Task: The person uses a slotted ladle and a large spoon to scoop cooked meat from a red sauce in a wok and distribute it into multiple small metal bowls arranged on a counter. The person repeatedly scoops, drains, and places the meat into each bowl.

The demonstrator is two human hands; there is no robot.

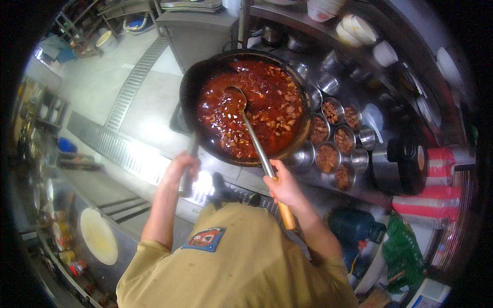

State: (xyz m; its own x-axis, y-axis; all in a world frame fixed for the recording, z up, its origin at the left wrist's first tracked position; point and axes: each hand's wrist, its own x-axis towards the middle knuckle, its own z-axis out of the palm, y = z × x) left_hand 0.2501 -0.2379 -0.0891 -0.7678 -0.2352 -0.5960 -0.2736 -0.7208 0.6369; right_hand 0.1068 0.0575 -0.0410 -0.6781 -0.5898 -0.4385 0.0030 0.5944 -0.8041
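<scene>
A large dark wok point(187, 90) holds red-brown sauce with chopped meat point(287, 115). My left hand point(184, 166) is closed around the wok's metal handle point(186, 184), slightly blurred. Gripped in my right hand point(283, 184) is a long-handled metal ladle point(256, 140) with a wooden end, its bowl lying in the sauce. The wok's right side is beside several steel cups point(327, 157) of cooked meat pieces on a dark counter. Whether the wok's base rests on anything is hidden.
A rice cooker point(398, 165) stands right of the cups. Stacked bowls point(356, 30) are on the upper-right shelf. A round cutting board point(99, 236) lies on the lower-left counter. Metal grating point(134, 84) crosses the floor at left. A green bag point(402, 252) is at lower right.
</scene>
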